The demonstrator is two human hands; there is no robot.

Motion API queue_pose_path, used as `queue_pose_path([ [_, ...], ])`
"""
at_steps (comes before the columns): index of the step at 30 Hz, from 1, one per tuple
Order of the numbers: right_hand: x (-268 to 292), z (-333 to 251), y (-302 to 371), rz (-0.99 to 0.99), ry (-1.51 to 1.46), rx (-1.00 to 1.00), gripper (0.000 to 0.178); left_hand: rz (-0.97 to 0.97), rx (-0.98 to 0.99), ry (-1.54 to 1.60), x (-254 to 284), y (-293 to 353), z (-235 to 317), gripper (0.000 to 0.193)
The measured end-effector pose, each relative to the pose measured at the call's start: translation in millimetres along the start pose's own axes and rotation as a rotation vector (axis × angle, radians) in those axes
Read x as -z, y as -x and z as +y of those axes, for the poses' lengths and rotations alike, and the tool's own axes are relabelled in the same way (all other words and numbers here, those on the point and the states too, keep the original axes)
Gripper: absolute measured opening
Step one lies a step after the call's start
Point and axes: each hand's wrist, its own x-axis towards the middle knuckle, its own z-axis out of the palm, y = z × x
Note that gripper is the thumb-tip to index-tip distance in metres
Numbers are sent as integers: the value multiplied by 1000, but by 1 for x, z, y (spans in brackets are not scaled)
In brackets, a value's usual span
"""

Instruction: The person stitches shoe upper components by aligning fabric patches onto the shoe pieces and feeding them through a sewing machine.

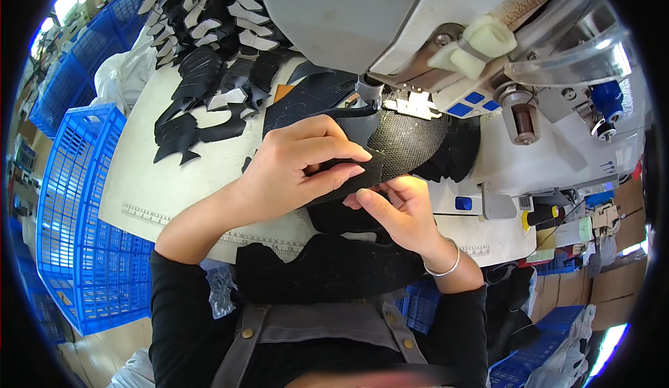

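A dark mesh fabric piece with black panels (410, 141) lies under the needle area of a grey sewing machine (334, 19). At its near edge my left hand (300, 161) pinches a black fabric flap (369, 171) between thumb and fingers. Just to the right, my right hand (401, 210) has its thumb and curled fingers closed at the lower edge of the same flap. Its fingertips are partly hidden by the fabric. More black fabric (320, 266) hangs over the table's front edge, below both hands.
Loose black cut pieces (185, 134) and stacked black-and-white pieces (209, 12) cover the left back of the white table (132, 179). A blue plastic crate (90, 228) stands at the left. On the right are a thread spool (523, 120) and a black cone (540, 216).
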Motion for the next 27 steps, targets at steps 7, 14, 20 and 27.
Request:
queue_pose_path([
  [7,-1,-2,0,-12,-67,1,20,40,-53,-42,-6,1,-4,24],
  [14,1,-2,-1,65,-126,-136,37,141,-16,-490,-4,5,5,44],
  [20,6,2,5,77,-152,-148,34,-30,94,-258,13,-27,-13,49],
  [27,9,0,0,18,-169,-157,34,-306,444,15,17,-53,-21,36],
])
